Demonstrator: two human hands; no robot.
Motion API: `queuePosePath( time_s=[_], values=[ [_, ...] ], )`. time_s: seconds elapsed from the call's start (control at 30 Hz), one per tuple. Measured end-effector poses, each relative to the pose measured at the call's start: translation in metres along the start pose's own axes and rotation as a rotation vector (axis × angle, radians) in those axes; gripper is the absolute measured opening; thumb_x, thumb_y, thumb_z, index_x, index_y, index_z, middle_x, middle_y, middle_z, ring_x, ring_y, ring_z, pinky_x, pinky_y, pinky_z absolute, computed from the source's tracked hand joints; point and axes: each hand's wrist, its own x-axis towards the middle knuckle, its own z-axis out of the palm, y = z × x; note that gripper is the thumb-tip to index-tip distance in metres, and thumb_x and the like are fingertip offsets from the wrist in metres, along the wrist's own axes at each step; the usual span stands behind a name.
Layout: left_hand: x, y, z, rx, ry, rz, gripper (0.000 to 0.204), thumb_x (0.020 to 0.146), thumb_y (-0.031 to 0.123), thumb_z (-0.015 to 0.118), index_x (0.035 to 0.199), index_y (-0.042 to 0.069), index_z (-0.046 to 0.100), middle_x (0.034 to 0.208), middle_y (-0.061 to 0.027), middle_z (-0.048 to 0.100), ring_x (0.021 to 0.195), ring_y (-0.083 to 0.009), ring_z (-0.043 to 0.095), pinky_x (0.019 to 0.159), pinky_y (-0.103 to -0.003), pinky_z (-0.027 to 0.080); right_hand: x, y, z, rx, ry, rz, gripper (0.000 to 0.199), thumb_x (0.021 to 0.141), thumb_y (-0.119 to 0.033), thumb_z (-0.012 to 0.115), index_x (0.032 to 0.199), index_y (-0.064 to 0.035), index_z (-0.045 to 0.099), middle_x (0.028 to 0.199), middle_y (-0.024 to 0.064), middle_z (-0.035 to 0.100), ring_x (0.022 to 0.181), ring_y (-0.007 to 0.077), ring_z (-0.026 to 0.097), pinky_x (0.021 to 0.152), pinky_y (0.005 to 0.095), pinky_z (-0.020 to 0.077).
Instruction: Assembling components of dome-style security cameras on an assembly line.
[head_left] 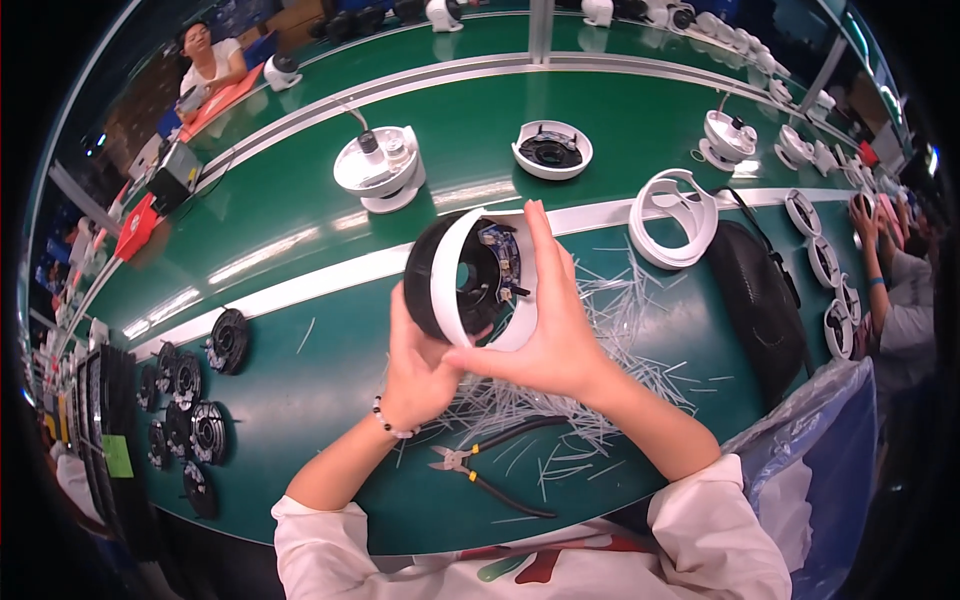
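Observation:
Between my two hands is a white round camera housing (pixel 452 275), tilted on its side, with a black disc part (pixel 425 275) on its left and a blue circuit board (pixel 502 255) showing inside. My left hand (pixel 418 358) grips it from below left, some fingers hidden behind it. The right hand (pixel 555 330) wraps its right side, thumb along the lower rim and fingers up the outer wall. Below them lie side cutters (pixel 458 461) with black and yellow handles, jaws apart, beside a heap of thin clear plastic strips (pixel 615 370).
Several black round parts (pixel 208 432) lie at left. White camera units (pixel 380 168) and an open white housing (pixel 553 150) stand on the green conveyor (pixel 470 130). A white ring frame (pixel 674 218), black pouch (pixel 757 310) and plastic-lined blue bin (pixel 840 430) are at right. Co-workers sit nearby.

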Motion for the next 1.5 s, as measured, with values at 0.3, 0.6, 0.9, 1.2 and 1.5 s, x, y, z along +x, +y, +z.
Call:
queuePosePath(
  time_s=[0.3,0.6,0.9,1.2,1.5],
  values=[
    [0.023,0.006,-0.011,-0.674,0.151,-0.501,0.05,0.085,0.041,0.037,0.117,0.003,0.043,0.113,-0.013,0.05,0.103,-0.0248,0.048,0.091,-0.041,0.038,-0.002,0.005,-0.001,0.076,-0.104,-0.09,0.124,0.044,-0.039,0.08,0.131,0.0063,0.005,0.132,0.0318,0.013,0.119,0.0417,0.023,0.098,0.0463,0.0224],
    [0.016,0.009,-0.004,-0.692,0.058,-0.365,0.062,0.087,0.051,0.023,0.121,0.001,0.039,0.118,-0.0123,0.046,0.107,-0.0236,0.046,0.091,-0.036,0.039,-0.003,0.0,0.006,-0.177,-0.052,-0.284,0.123,0.04,-0.041,0.08,0.131,0.0027,0.01,0.134,0.0255,0.017,0.117,0.0429,0.025,0.095,0.0479,0.026],
    [0.019,0.007,-0.009,-0.634,-0.043,-0.499,0.078,0.079,0.066,0.024,0.125,0.004,0.035,0.119,-0.0137,0.046,0.106,-0.0241,0.048,0.091,-0.037,0.04,0.002,0.0,-0.005,-0.166,-0.168,-0.26,0.118,0.039,-0.039,0.079,0.129,0.0041,0.015,0.13,0.0219,0.025,0.113,0.0401,0.03,0.092,0.0466,0.0286],
    [0.013,0.01,-0.009,-0.598,-0.034,-0.358,0.055,0.074,0.031,0.044,0.118,-0.001,0.04,0.115,-0.0158,0.048,0.103,-0.0257,0.049,0.09,-0.037,0.041,-0.009,0.006,0.025,-0.173,0.081,-0.293,0.118,0.042,-0.042,0.077,0.13,0.0034,0.014,0.129,0.0219,0.027,0.114,0.0378,0.031,0.093,0.0446,0.0261],
    [0.053,-0.013,-0.08,-0.529,0.3,-0.484,0.041,0.082,0.027,0.036,0.108,-0.002,0.048,0.107,-0.0154,0.054,0.1,-0.0261,0.052,0.091,-0.039,0.039,-0.012,0.007,0.017,-0.302,-0.105,-0.212,0.081,0.061,-0.034,0.071,0.123,0.0001,0.031,0.128,0.0228,0.027,0.116,0.0387,0.028,0.095,0.0449,0.0244]
  ],
)
